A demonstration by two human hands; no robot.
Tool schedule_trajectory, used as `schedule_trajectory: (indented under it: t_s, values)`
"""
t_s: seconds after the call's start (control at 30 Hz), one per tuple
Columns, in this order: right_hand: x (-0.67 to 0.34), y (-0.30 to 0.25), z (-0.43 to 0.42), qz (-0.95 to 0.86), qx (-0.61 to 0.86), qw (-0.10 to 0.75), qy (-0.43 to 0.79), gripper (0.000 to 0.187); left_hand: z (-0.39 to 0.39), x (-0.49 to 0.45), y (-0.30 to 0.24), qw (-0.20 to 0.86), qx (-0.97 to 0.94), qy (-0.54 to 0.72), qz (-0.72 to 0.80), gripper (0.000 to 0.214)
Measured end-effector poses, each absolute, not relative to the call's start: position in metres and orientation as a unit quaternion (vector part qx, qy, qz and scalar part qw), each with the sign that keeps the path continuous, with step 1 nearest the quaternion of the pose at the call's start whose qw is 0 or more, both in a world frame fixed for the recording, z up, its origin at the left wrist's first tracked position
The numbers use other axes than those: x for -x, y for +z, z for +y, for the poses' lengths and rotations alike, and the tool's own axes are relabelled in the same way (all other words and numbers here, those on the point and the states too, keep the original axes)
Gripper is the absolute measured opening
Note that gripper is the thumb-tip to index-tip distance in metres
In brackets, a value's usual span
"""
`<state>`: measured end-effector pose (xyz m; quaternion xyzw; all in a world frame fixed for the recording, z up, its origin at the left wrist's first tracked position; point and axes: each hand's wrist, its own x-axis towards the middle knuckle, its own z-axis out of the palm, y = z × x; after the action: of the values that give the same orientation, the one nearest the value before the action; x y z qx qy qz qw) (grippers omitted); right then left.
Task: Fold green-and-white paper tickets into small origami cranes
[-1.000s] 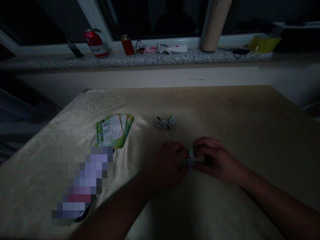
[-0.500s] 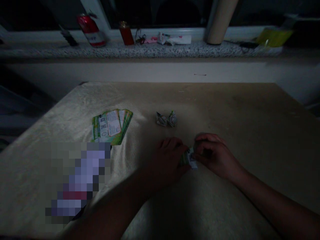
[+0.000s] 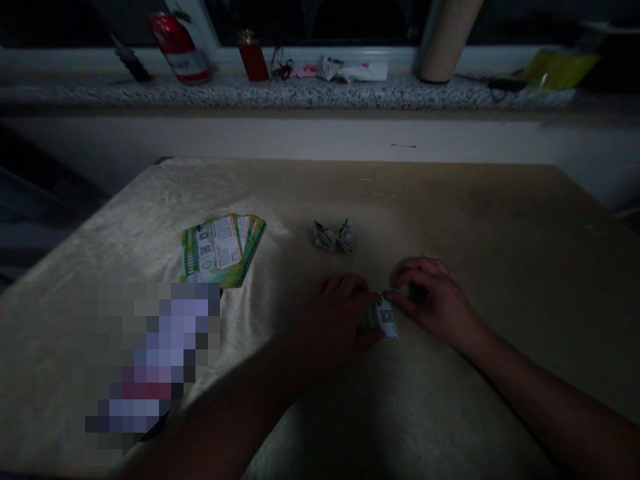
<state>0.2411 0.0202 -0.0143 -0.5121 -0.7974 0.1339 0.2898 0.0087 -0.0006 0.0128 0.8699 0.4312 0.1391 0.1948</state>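
A small folded paper [image 3: 386,319], green and white with a printed square code, lies on the table under my hands. My left hand [image 3: 335,317] holds it down, thumb at its lower edge and index finger at its upper edge. At the upper right corner of this paper is my right hand [image 3: 433,297], fingers curled and thumb tip touching that corner. Beyond the hands, two small crumpled-looking folded paper pieces [image 3: 324,236] [image 3: 347,236] sit side by side. To the left, several green printed paper sheets [image 3: 227,243] lie fanned out in a stack.
A blurred-out purplish oblong object [image 3: 170,353] lies on the cloth-covered table [image 3: 480,220] at left. Along the granite sill [image 3: 300,98] stand a red can [image 3: 180,50], a red bottle [image 3: 253,59], a white tube [image 3: 367,71] and a tan cylinder [image 3: 447,43]. A yellow item [image 3: 560,69] is at right.
My right fingers have drawn slightly up from the folded paper's middle to its upper corner, uncovering the printed code. My left hand stays on the paper. The view has shifted slightly.
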Motion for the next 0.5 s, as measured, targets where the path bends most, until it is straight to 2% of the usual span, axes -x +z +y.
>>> schedule_trajectory:
  t_s: [0.5]
  values:
    - [-0.252,0.004,0.004,-0.854,0.454,0.191,0.168,0.047,-0.002,-0.013,0.015,0.187,-0.866,0.13,0.445,0.044]
